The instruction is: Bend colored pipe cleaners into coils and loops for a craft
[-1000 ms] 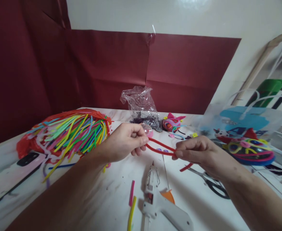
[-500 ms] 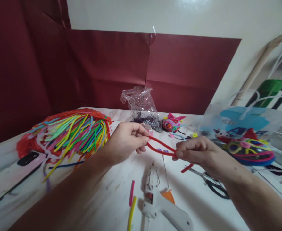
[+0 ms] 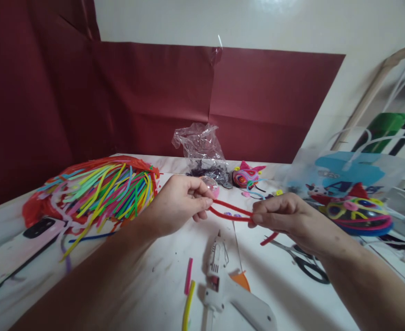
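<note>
A red pipe cleaner (image 3: 230,216), bent double into a narrow loop, stretches between my two hands above the table. My left hand (image 3: 180,202) pinches its bent end between thumb and fingers. My right hand (image 3: 281,214) grips the two strands near the other end, and a short red tail pokes out below that palm. Under the loop lies a white hot glue gun (image 3: 219,287), nozzle pointing away from me. Beneath my right wrist are black-handled scissors (image 3: 308,264), partly hidden. Short pink (image 3: 188,276) and yellow (image 3: 188,305) pipe cleaner pieces lie left of the glue gun.
A red bag of colourful pipe cleaners (image 3: 112,193) lies at left beside a phone (image 3: 19,253). Behind my hands are a clear plastic bag (image 3: 202,145) and a small decorated pink figure (image 3: 246,177). A larger decorated piece (image 3: 357,214) and a carrier bag (image 3: 347,165) stand at right.
My left hand's grip has shifted slightly on the loop's end, and the two strands lie a little closer together. My right hand keeps its hold.
</note>
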Tool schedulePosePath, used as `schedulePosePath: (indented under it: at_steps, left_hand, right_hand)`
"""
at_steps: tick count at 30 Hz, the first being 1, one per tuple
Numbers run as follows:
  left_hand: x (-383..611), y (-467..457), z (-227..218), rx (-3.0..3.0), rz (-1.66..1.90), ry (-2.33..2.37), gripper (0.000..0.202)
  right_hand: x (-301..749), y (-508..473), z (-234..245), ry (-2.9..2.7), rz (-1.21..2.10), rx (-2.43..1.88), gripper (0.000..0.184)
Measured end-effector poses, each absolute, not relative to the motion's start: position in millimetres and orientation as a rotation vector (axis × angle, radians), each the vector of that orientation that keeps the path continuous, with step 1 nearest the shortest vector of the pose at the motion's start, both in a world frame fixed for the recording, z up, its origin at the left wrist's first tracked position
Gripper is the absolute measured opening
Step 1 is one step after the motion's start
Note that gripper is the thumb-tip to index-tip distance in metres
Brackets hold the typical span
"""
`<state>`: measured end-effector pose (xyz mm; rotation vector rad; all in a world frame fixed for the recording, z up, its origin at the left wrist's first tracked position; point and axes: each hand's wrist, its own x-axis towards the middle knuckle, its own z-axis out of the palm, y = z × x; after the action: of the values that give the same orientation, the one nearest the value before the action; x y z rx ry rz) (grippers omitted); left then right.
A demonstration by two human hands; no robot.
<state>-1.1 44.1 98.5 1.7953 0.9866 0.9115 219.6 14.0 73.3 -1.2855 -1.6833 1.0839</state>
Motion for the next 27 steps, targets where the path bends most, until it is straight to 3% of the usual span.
schedulePosePath:
  at_steps: [9,15,27]
  left_hand:
    - [0.0,47.1,98.0,1.825,0.930,0.986,0.002]
    - [0.1,37.5,94.7,2.175,1.071,0.969,0.019]
    - [30.6,23.8,61.2,2.719,0.609,0.991,0.015]
  right_hand:
    - [216.9,14.4,74.1,-1.779,0.980,-1.237,0.021]
    - [210.8,12.8,75.3,-1.872,1.000,-1.305,0.023]
    - [196.8,7.5,66.6,-2.201,0.901,-1.334,0.021]
